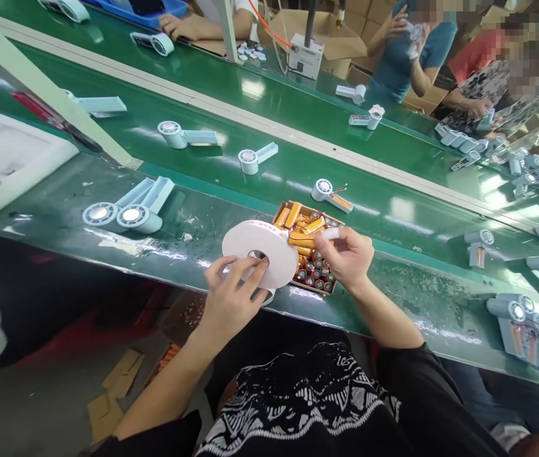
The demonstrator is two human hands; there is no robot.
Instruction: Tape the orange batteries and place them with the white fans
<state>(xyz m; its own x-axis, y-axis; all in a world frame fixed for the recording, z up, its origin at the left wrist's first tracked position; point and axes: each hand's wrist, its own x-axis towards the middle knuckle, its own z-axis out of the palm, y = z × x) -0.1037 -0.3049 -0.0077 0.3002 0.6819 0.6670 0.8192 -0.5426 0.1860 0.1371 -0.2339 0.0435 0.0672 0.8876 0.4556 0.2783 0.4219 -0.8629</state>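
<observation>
My left hand (231,298) grips a wide roll of white foam tape (259,251), with its fingers over the rim and around the core. My right hand (345,257) pinches a short white piece (329,233), perhaps a bit of the tape, between thumb and fingers. That hand is right beside the roll and above a cardboard tray (308,279) of orange-wrapped cylindrical cells (300,231). The roll hides part of the tray, and some cells stand upright with dark ends showing.
The tray sits on a green assembly belt (193,247). Pale blue handheld fan parts (131,212) lie along it, one with wires (331,195). A white foam tray (7,165) lies at the left. Co-workers (412,51) sit across parallel belts.
</observation>
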